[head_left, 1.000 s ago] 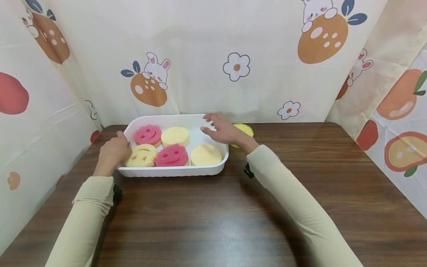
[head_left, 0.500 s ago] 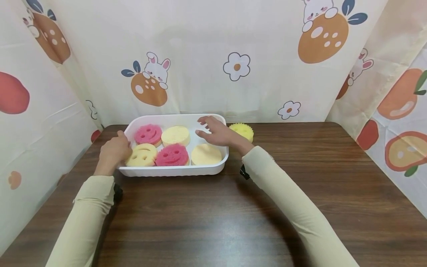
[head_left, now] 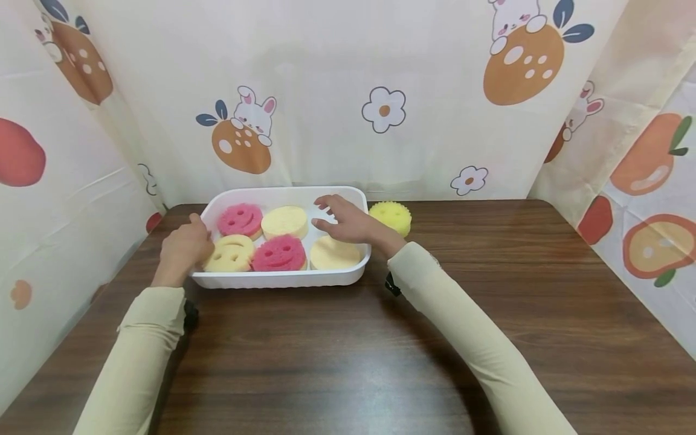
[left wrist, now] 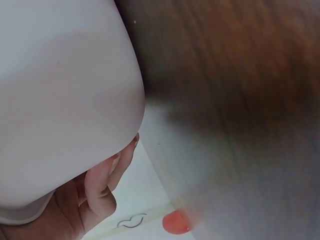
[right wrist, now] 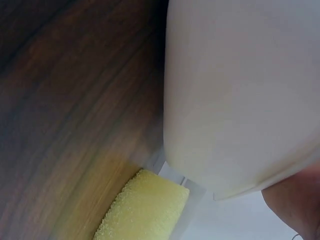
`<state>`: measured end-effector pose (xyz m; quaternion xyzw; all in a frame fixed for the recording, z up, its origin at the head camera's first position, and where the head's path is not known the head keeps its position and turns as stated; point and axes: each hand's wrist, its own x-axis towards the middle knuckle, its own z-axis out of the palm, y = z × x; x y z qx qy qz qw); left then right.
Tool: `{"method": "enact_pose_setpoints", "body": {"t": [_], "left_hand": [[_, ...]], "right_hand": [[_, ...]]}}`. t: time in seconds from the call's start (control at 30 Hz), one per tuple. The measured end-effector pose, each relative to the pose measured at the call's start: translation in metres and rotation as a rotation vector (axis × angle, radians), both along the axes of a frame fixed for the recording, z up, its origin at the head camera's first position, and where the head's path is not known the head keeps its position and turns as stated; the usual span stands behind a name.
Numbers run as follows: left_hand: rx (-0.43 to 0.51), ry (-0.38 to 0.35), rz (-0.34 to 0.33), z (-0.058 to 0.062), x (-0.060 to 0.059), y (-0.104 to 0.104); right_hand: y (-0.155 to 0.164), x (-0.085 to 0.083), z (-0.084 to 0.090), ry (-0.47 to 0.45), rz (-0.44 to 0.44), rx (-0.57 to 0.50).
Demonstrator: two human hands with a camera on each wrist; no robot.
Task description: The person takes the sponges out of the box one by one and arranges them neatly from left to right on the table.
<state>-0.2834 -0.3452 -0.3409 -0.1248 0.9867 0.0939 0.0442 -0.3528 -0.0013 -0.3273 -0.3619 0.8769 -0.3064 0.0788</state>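
Observation:
My left hand [head_left: 186, 246] holds the left end of a white plastic tray [head_left: 283, 280]; in the left wrist view its curled fingers [left wrist: 100, 182] lie along the outside of the tray wall. My right hand [head_left: 348, 222] is held over the tray's right part, fingers loosely bent and nothing in them. Inside the tray lie round sponges: a pink smiley sponge [head_left: 240, 220] and a pale yellow one [head_left: 285, 222] at the back. In front are a pale yellow smiley sponge [head_left: 230, 254], a pink smiley sponge [head_left: 280, 253] and a plain pale yellow sponge [head_left: 333, 254].
A bright yellow smiley sponge [head_left: 391, 216] stands on the dark wooden table [head_left: 304, 356], just right of the tray. Patterned cloth [head_left: 326, 90] hangs behind the table and along both sides.
My right hand has moved left and slightly down over the tray, uncovering more of the bright yellow sponge. The left hand, tray and sponges stay in place.

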Motion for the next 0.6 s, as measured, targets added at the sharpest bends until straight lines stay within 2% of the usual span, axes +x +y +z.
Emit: {"method": "enact_pose_setpoints", "body": {"t": [0.27,0.6], "left_hand": [[-0.006,0.004,-0.018,-0.0007,0.0007,-0.0032],[-0.014,-0.010,0.000,0.0013,0.0012,0.0006]], "right_hand": [[-0.0039,0.0031,-0.0044,0.024,0.008,0.008],[-0.0052,0.0070,-0.0096,0.080,-0.001,0.039]]}}
